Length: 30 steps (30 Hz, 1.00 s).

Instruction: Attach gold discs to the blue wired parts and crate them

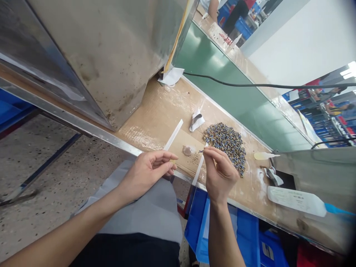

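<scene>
My left hand [150,170] is closed over the table's front edge, with a small yellowish piece [173,161] pinched between thumb and fingers. Thumb and forefinger of my right hand [221,174] press together on a small dark-blue piece [200,151], mostly hidden by the fingertips. Just behind and right of that hand lies a large pile of tiny blue and gold parts [226,142]. Between the hands sits a small clear round dish [188,150], with tiny gold bits [194,159] scattered beside it.
A metal housing [111,48] rises at the left, and a green panel [211,70] borders the back. White paper with a dark piece [197,118] lies behind the dish. Rightward are a yellowish squeeze bottle [263,156] and a white bottle [296,200]. Blue bins [241,230] stand below the edge.
</scene>
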Motion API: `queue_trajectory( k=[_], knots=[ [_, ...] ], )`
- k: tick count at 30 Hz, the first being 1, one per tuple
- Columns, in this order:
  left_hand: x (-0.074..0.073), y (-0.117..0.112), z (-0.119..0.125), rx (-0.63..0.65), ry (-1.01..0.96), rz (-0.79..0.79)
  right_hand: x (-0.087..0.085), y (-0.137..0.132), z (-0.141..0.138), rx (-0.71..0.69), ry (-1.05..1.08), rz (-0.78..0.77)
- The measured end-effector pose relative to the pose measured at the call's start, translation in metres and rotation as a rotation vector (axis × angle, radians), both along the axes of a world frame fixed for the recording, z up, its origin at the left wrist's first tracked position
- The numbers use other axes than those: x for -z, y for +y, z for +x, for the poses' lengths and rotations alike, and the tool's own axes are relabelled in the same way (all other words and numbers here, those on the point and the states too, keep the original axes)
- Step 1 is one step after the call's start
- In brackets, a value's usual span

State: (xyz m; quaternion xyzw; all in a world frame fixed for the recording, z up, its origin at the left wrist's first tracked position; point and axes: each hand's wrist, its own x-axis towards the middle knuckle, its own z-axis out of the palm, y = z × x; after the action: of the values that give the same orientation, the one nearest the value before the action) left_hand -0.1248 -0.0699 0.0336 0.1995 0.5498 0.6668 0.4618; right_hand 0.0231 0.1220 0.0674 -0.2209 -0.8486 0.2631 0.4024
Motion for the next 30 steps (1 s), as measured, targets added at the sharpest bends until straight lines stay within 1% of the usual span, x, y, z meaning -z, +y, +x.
queue_trajectory(
  k=[6, 17, 24, 30],
  knots=[
    [0.0053, 0.0014, -0.0012, -0.006, -0.048, -0.024, 0.0021, -0.0038, -0.0095, -0.015, -0.082, 0.096],
    [0.0011, 0.0026, -0.0010, -0.012, -0.069, -0.050, -0.0003, -0.0047, -0.0101, -0.051, -0.149, 0.226],
    [-0.0004, 0.0038, -0.0011, -0.018, -0.063, -0.051, -0.0042, -0.0060, -0.0121, -0.011, -0.183, 0.168],
    [-0.0003, 0.0031, -0.0011, -0.019, -0.055, -0.046, -0.0037, -0.0052, -0.0123, -0.012, -0.169, 0.169]
  ],
)
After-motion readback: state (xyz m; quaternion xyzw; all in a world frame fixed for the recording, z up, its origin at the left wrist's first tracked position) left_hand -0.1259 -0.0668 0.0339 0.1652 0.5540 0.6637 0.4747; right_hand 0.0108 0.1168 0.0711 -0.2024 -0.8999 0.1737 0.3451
